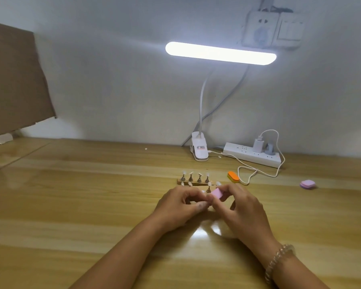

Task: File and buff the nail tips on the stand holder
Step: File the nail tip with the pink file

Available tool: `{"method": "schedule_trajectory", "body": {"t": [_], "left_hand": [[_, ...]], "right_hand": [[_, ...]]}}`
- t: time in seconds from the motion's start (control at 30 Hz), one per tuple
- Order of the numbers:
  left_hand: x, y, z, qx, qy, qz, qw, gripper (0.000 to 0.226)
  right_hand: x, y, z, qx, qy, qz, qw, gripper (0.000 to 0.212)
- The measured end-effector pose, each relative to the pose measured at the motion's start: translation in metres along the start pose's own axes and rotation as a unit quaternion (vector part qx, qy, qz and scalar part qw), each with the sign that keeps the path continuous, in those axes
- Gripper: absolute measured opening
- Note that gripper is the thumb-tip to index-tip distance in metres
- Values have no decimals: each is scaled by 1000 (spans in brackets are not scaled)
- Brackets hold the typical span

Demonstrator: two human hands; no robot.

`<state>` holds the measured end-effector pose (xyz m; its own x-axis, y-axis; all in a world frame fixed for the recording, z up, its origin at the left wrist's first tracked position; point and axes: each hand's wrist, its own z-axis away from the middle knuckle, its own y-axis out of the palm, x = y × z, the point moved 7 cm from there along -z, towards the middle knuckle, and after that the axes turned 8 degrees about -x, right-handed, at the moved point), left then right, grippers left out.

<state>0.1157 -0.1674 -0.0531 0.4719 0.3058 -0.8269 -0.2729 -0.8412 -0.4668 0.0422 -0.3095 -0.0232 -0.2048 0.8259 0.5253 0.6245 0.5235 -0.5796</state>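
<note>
A wooden stand holder (193,183) lies mid-table with several small metal pegs, each topped by a clear nail tip (191,173). Just in front of it my two hands meet. My right hand (241,207) pinches a small pink buffer block (279,193) between thumb and fingers. My left hand (178,205) has its fingers curled and pinches something small against the block; what it holds is hidden by the fingertips. A peg with a tip (208,187) stands right behind the block.
An orange buffer block (233,176) lies right of the holder, and a purple block (307,184) sits farther right. A clip lamp base (199,149), a white power strip (252,154) and a looping cable (256,172) are at the back. Cardboard (15,80) stands at left.
</note>
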Motion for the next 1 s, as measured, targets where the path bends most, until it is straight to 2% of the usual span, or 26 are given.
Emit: {"method": "schedule_trajectory", "body": {"t": [0.1, 0.2, 0.33, 0.47, 0.57, 0.7, 0.8, 0.93, 1.0], "left_hand": [[-3, -1, -1, 0, 7, 10, 1000, 23], [-1, -1, -1, -1, 4, 11, 1000, 24], [1, -1, -1, -1, 4, 8, 1000, 20], [0, -1, -2, -3, 3, 7, 1000, 18], [1, -3, -2, -13, -1, 0, 1000, 19], [0, 0, -2, -2, 1, -10, 1000, 19], [0, -2, -2, -9, 5, -9, 1000, 21], [1, -1, -2, -5, -1, -3, 1000, 17], [1, -1, -1, -11, -13, 24, 1000, 14]], "right_hand": [[10, 5, 4, 28, -36, -16, 999, 31], [0, -1, -2, -9, 5, -31, 999, 32], [10, 3, 5, 14, -47, -14, 999, 39], [3, -2, 0, -15, -9, -18, 1000, 47], [14, 3, 5, 12, -49, -7, 999, 37], [8, -1, 0, -6, -12, -18, 1000, 31], [16, 2, 5, 16, -52, -7, 999, 31], [6, -1, 0, -2, -7, -1, 1000, 30], [9, 1, 2, 5, -23, 18, 1000, 30]]}}
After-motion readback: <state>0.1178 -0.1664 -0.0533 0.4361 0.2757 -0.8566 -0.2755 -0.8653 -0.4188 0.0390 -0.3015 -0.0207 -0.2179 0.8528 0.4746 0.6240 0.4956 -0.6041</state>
